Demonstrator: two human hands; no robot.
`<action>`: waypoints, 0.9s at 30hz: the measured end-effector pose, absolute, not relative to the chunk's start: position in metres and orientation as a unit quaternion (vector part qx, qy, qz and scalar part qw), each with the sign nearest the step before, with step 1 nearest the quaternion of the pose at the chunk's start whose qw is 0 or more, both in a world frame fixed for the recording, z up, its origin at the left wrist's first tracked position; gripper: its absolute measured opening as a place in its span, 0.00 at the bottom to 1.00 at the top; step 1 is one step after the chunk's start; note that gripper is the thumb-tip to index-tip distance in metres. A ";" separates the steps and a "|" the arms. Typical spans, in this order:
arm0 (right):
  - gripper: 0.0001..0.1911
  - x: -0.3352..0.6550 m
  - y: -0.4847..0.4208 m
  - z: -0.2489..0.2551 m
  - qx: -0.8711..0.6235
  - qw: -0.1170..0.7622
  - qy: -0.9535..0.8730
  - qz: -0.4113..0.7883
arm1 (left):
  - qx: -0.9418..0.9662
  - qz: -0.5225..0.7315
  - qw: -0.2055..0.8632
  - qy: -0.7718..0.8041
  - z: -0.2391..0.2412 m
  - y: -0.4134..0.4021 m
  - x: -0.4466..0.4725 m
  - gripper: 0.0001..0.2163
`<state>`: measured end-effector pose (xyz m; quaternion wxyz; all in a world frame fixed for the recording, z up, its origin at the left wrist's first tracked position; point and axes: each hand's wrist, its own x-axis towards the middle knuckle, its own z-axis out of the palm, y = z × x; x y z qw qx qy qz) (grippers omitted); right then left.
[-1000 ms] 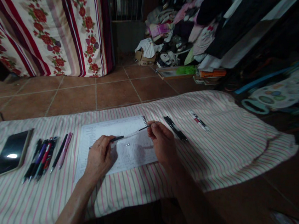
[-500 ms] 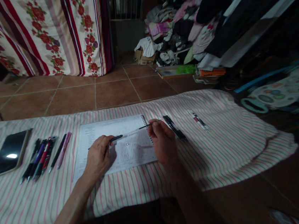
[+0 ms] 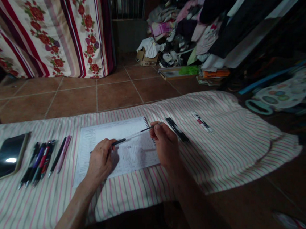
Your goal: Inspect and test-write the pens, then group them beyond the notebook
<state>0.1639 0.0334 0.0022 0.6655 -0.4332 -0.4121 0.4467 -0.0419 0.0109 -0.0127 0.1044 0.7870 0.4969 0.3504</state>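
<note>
Both hands hold one pen (image 3: 129, 136) level above a spiral notebook (image 3: 116, 131) on a striped cloth (image 3: 226, 136). My left hand (image 3: 100, 162) is closed on the pen's black grip end. My right hand (image 3: 165, 144) pinches the other end near the notebook's spiral edge. A small metal piece (image 3: 129, 147), maybe a spring, lies on the page below the pen.
A row of several pens (image 3: 41, 160) and a phone (image 3: 8, 155) lie left of the notebook. A black pen (image 3: 177, 129) and a white pen (image 3: 202, 122) lie to the right. Beyond the cloth is tiled floor (image 3: 118, 92), a floral curtain (image 3: 51, 34) and piled clothes (image 3: 184, 27).
Hardly anything has changed; the view drifted slightly and both hands keep the pen over the notebook.
</note>
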 end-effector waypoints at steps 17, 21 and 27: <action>0.09 0.164 0.033 0.002 -0.442 0.657 -0.422 0.442 | 0.784 0.344 0.109 0.506 -0.011 0.011 -0.042 0.14; 0.10 0.164 0.032 0.003 -0.454 0.646 -0.431 0.438 | 0.783 0.339 0.112 0.509 -0.011 0.011 -0.042 0.14; 0.10 0.162 0.030 0.006 -0.462 0.637 -0.436 0.437 | 0.785 0.342 0.108 0.505 -0.012 0.010 -0.042 0.15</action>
